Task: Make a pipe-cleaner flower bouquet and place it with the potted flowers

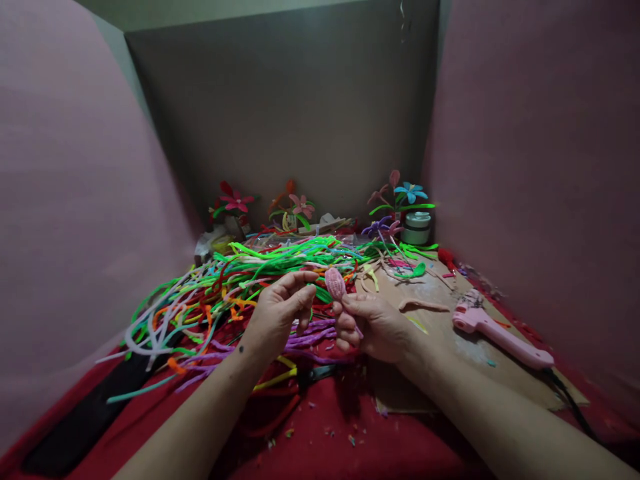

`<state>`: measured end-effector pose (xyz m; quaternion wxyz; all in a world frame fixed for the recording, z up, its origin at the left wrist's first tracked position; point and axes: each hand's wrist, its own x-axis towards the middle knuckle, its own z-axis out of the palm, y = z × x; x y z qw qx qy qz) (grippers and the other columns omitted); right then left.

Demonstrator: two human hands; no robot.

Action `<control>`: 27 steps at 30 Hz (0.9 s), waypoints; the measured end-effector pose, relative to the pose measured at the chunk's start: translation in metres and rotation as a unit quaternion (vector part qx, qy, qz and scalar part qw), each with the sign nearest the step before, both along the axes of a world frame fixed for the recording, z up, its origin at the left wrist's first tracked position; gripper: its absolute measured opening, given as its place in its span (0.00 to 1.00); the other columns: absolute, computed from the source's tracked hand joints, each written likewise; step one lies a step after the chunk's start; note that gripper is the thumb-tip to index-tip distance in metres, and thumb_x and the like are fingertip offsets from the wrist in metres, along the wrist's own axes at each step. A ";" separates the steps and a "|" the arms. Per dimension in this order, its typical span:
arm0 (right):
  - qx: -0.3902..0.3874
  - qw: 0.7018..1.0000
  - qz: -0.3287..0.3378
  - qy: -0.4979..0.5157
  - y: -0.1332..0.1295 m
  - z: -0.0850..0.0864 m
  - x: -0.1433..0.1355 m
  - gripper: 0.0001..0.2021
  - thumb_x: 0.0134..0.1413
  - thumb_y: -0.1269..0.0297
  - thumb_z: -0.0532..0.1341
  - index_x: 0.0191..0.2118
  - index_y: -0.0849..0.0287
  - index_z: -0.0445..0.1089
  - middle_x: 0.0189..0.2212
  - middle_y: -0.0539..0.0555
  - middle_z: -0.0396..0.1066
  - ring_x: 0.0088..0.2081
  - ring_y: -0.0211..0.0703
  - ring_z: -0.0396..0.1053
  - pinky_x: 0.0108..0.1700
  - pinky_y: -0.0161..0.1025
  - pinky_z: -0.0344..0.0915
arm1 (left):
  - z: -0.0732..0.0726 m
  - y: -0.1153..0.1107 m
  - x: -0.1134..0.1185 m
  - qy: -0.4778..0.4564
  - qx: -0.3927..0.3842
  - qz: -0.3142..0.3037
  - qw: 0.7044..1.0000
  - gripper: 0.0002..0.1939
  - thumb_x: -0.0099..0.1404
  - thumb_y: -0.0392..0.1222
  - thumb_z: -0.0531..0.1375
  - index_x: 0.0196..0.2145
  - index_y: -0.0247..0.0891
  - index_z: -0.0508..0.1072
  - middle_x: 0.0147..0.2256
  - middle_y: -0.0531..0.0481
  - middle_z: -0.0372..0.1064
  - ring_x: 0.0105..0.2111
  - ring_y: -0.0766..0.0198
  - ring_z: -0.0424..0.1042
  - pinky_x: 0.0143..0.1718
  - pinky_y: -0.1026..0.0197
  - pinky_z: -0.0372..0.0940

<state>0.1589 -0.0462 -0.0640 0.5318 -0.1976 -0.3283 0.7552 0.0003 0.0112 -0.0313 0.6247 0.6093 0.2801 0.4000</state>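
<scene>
My right hand (pixel 367 321) pinches the base of a pink pipe-cleaner flower bud (pixel 335 285), held upright with its rounded head above the fingers. A short stem pokes out below the grip. Just left of the bud is my left hand (pixel 283 303), its fingers bent and apart, with nothing visible between them. Behind and beneath both hands spreads a heap of pipe cleaners (pixel 295 257), mostly bright green, with white, red and orange ones. Purple pipe cleaners (pixel 313 337) lie under the hands.
A brown board (pixel 440 347) at right carries a pink glue gun (pixel 503 333) with a black cord, and pipe-cleaner scraps. Finished flowers (pixel 237 200) and a pale lidded jar (pixel 417 228) stand at the back. A red cloth (pixel 320 433) covers the table. Pink panels (pixel 540 167) flank it.
</scene>
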 end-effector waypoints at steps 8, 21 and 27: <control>0.035 0.994 -0.039 -0.101 0.000 -0.006 -0.008 0.14 0.50 0.55 0.62 0.28 0.65 0.68 0.14 0.45 0.62 0.15 0.30 0.59 0.22 0.33 0.61 | -0.001 -0.002 0.001 0.020 0.000 -0.039 0.999 0.15 0.56 0.45 0.62 0.40 0.35 0.70 0.20 0.57 0.64 0.14 0.75 0.59 0.14 0.70 0.54; 0.073 0.973 -0.072 -0.206 -0.004 -0.001 -0.010 0.12 0.49 0.58 0.62 0.34 0.64 0.70 0.18 0.48 0.69 0.18 0.31 0.65 0.25 0.30 0.61 | 0.003 -0.004 0.000 0.020 0.030 0.006 0.999 0.09 0.56 0.43 0.62 0.33 0.36 0.72 0.18 0.57 0.63 0.14 0.74 0.56 0.15 0.69 0.53; 0.021 0.986 -0.035 -0.160 -0.004 -0.002 -0.009 0.12 0.42 0.62 0.66 0.31 0.66 0.73 0.20 0.53 0.72 0.22 0.37 0.69 0.28 0.35 0.64 | 0.002 -0.005 0.000 0.012 0.031 -0.020 0.999 0.07 0.57 0.42 0.62 0.33 0.36 0.72 0.20 0.56 0.65 0.15 0.74 0.58 0.16 0.69 0.53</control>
